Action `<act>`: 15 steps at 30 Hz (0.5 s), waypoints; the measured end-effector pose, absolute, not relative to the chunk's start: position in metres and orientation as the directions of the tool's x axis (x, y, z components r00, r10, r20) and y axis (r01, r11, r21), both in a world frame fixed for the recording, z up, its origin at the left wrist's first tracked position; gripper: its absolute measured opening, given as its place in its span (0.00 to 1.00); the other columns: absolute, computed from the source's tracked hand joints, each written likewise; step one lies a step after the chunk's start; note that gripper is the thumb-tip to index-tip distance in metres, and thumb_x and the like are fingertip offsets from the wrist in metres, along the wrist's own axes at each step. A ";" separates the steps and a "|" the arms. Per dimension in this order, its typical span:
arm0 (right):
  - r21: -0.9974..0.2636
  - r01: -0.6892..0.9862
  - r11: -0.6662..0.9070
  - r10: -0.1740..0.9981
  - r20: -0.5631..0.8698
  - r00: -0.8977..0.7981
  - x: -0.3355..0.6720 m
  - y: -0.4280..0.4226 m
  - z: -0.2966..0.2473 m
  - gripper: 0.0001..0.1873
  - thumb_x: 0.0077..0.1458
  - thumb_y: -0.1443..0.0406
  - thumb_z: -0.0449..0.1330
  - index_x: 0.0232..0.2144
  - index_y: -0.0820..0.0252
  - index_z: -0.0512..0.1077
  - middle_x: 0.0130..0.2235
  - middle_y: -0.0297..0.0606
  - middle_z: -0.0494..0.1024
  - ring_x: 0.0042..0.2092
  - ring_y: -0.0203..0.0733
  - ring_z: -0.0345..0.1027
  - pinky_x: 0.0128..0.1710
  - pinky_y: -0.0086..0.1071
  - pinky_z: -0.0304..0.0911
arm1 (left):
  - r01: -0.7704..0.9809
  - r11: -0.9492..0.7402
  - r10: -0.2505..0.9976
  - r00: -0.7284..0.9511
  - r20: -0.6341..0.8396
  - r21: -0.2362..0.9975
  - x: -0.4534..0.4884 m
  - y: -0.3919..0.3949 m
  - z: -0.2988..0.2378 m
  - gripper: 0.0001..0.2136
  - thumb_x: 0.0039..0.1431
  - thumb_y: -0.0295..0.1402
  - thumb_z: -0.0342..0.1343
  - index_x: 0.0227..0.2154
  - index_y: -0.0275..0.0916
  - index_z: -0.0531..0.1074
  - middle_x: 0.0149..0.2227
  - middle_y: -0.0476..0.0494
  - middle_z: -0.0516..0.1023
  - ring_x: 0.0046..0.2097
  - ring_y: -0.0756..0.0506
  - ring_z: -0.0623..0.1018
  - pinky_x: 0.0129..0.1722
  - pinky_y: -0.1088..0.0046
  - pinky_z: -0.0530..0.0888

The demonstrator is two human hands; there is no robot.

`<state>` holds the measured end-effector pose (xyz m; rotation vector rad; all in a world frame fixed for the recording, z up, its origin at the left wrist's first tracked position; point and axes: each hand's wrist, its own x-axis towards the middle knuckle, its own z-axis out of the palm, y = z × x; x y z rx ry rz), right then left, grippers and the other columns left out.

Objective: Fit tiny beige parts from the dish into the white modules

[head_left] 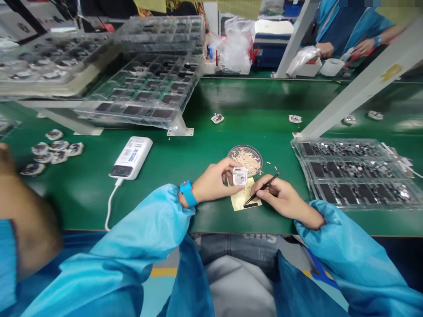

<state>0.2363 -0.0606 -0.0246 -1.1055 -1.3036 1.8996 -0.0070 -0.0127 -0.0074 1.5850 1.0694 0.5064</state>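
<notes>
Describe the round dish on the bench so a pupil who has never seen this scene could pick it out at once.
On the green workbench, look just beyond the person's left hand, between the white power bank and the plastic trays on the right. There sits a round dark dish. Unlike anything near it, it is heaped with tiny beige pieces.

White power bank (131,157) on green workbench (251,101); clear parts trays (145,83) stacked beyond.
</notes>
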 end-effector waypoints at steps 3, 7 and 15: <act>-0.943 -0.009 -0.333 0.820 -0.285 -0.497 0.237 -0.061 -0.026 0.08 0.64 0.60 0.62 0.39 0.58 0.70 0.39 0.39 0.79 0.38 0.39 0.78 0.41 0.33 0.75 | 0.490 -0.093 0.761 0.596 -0.256 0.867 -0.014 -0.024 -0.005 0.19 0.53 0.32 0.66 0.48 0.43 0.71 0.35 0.50 0.79 0.34 0.48 0.78 0.34 0.73 0.71; -0.936 -0.020 -0.350 0.822 -0.297 -0.486 0.237 -0.063 -0.027 0.06 0.64 0.62 0.61 0.40 0.58 0.70 0.39 0.40 0.79 0.38 0.39 0.78 0.41 0.33 0.75 | 0.560 -0.152 0.725 0.623 -0.294 0.814 -0.012 -0.021 -0.004 0.18 0.54 0.32 0.63 0.49 0.43 0.70 0.35 0.50 0.78 0.34 0.47 0.77 0.33 0.73 0.69; -0.933 -0.239 -0.268 0.921 -0.175 -0.349 0.240 -0.056 -0.015 0.03 0.66 0.63 0.59 0.40 0.56 0.68 0.37 0.38 0.79 0.34 0.40 0.77 0.35 0.36 0.74 | 0.444 0.054 0.777 0.544 -0.317 0.895 -0.009 -0.026 -0.005 0.18 0.56 0.31 0.61 0.49 0.42 0.66 0.40 0.47 0.79 0.39 0.47 0.78 0.38 0.72 0.71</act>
